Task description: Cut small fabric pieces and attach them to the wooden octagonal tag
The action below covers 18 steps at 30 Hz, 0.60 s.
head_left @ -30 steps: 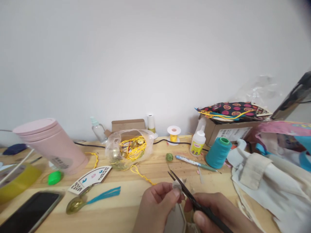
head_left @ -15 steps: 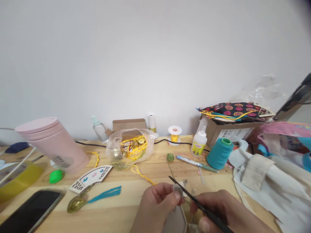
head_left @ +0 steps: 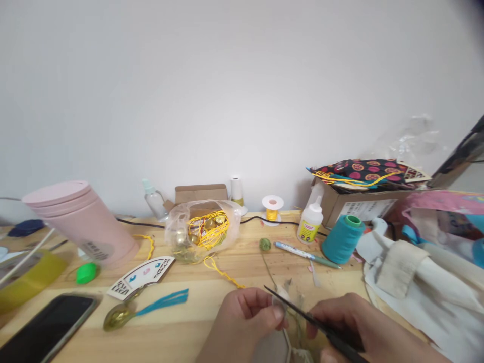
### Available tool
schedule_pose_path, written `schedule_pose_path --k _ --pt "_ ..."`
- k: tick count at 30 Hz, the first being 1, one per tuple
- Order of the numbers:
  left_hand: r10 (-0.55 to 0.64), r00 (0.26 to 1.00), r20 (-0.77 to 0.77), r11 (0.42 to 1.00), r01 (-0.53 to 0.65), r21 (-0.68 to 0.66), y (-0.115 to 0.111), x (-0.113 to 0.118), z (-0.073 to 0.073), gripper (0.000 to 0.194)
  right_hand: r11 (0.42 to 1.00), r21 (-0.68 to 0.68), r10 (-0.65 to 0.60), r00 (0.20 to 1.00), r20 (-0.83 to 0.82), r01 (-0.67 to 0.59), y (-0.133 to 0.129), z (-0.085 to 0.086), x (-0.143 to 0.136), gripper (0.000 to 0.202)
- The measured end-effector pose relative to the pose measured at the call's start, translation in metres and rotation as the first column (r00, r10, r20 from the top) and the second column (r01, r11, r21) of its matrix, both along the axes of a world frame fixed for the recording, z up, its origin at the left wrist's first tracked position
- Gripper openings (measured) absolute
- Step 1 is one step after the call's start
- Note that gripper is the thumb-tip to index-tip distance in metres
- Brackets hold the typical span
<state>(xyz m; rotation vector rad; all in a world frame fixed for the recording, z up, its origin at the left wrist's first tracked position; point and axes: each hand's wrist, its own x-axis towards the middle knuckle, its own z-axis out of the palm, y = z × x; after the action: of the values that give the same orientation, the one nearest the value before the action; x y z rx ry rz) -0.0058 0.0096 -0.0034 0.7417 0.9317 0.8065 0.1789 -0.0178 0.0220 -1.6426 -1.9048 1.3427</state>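
Counter [head_left: 212, 327] of pale wood is filling the lower half of the frame, carrying a pink tumbler [head_left: 81, 222] at the left and a teal thread cone [head_left: 342, 238] right of centre. At the bottom centre, the left hand [head_left: 245, 320] is pinching a small pale fabric piece [head_left: 283, 297] with its fingers [head_left: 278, 311] closed on it. Just beside it, the right hand [head_left: 351, 322] is gripping thin black scissors [head_left: 298, 310], whose shut tips are touching the fabric.
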Motion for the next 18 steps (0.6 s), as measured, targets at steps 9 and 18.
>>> schedule_pose_path --k 9,18 --pt "0.028 0.984 -0.175 0.999 -0.024 0.025 -0.001 0.0 0.006 0.014 0.992 0.123 0.021 0.99 -0.14 -0.004 0.002 -0.022 0.013 0.021" --pt "0.052 0.971 -0.234 0.996 -0.035 0.077 -0.008 0.007 0.011 0.022 0.962 0.258 -0.014 0.957 -0.29 0.093 0.007 -0.002 0.006 0.023"
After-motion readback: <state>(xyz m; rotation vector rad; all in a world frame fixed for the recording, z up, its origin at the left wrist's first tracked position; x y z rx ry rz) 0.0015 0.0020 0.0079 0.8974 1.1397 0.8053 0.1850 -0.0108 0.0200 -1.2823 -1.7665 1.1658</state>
